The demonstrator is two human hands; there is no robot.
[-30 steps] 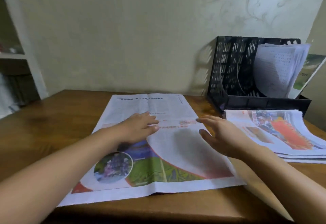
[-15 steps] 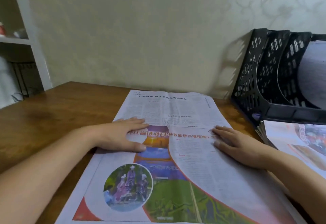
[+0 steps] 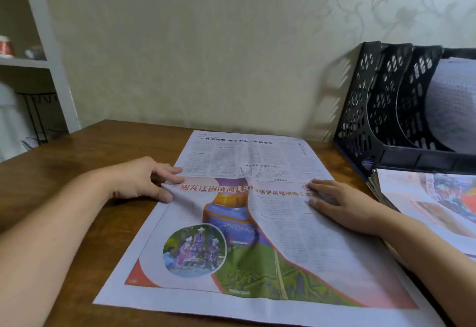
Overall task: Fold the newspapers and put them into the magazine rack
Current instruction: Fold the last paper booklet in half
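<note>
- Head view: a big newspaper (image 3: 247, 223) lies flat in the middle of the brown desk (image 3: 77, 172). Its near edge is close to the desk's front edge.
- The left hand (image 3: 139, 179) is at the paper's left edge, at the crease across the middle. Its thumb and fingers pinch a little bit of the paper there, and the paper is wrinkled and lifted a bit.
- The right hand (image 3: 340, 203) lies flat with its fingers spread out, pressing on the paper near its right edge. It is not holding anything.
- A black magazine rack (image 3: 381, 120) stands at the back right corner of the desk, by the wall. Some paper already stands in one of its slots.
- A stack of more newspapers (image 3: 425, 197) lies at the right edge of the desk, just in front of the rack.
</note>
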